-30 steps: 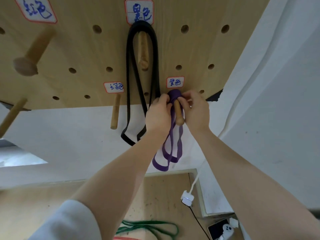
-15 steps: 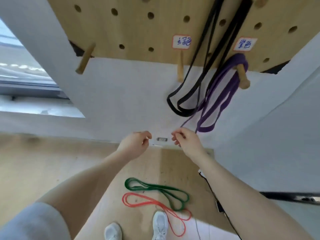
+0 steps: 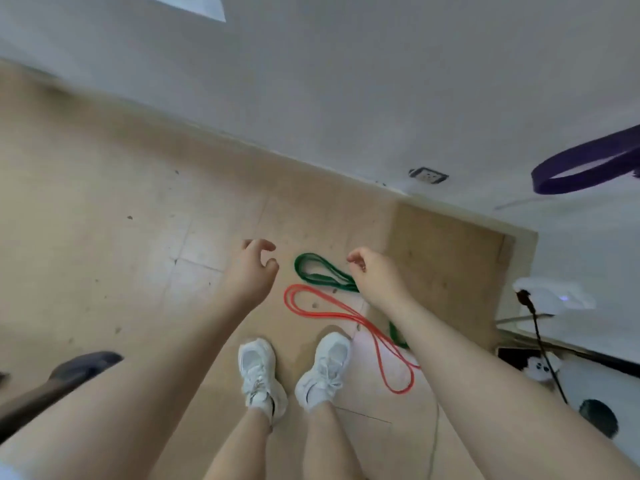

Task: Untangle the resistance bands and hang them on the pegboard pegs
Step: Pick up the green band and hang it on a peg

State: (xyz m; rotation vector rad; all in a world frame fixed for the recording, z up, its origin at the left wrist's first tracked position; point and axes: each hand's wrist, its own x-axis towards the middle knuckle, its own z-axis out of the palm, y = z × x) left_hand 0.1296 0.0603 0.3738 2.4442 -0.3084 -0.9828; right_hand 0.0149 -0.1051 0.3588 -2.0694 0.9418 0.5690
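A green band and a thin red band lie looped side by side on the wooden floor in front of my feet. The lower loop of the purple band hangs at the upper right edge; the pegboard is out of view. My left hand hovers above the floor left of the green band, fingers curled apart and holding nothing. My right hand hovers over the right part of the green band, fingers loosely bent, holding nothing.
My white shoes stand just below the bands. A white wall with a socket runs behind. At right are a black cable and white items. A dark object is at lower left.
My view has swung down from the pegboard to the floor. Both hands let go of the purple band, left hanging on its peg, and dropped toward the green and red bands.
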